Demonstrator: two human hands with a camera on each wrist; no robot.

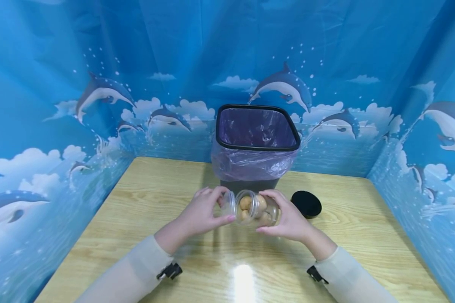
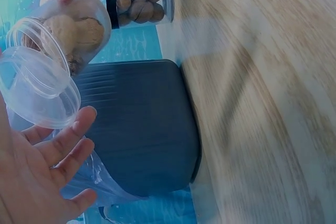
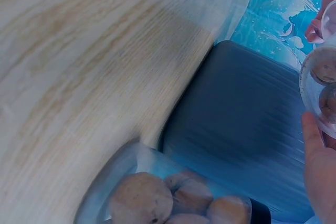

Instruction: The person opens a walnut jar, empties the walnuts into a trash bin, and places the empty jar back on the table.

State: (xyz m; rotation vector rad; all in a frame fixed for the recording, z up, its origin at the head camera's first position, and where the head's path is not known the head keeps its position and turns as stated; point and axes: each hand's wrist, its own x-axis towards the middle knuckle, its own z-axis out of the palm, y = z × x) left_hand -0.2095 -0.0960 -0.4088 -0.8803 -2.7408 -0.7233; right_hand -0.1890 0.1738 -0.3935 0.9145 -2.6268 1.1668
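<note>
Pouring, I judge: right grip (image 1: 293, 224) holds jar (image 1: 266, 209), left grip (image 1: 201, 212) maybe an empty tub (image 1: 229, 203); next, tip toward nine o'clock.

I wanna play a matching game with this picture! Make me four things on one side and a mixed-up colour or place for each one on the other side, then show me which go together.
Things:
1. open jar
2. bin bag
3. lid of the closed jar
4. table

Colours and places:
A. black
B. light brown, with a wood pattern
C. in the right hand
D. purple

Right pairs: 1-C, 2-D, 3-A, 4-B
</note>
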